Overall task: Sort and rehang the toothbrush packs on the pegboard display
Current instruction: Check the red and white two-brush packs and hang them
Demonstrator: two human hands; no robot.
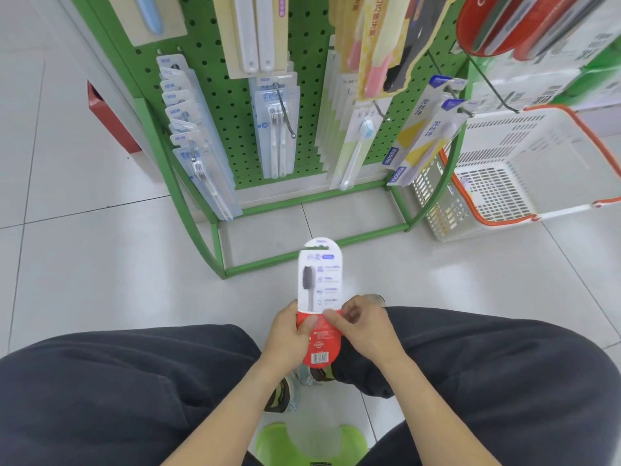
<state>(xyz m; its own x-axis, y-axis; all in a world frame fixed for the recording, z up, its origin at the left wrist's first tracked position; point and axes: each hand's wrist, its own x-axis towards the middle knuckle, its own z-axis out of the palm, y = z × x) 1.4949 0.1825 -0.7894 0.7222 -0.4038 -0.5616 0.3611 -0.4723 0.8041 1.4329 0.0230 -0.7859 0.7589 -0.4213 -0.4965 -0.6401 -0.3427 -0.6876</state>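
Toothbrush pack (319, 290), 1: upright above the knees, before the pegboard (232, 95); left hand (291, 331) and right hand (361, 326) pinch its red lower half. Print blurred, unreadable; upper hanging packs cropped.

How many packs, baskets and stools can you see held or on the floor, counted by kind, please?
Pack held in both hands: 1
White basket on the floor: 1
Green stool: 1
Total: 3
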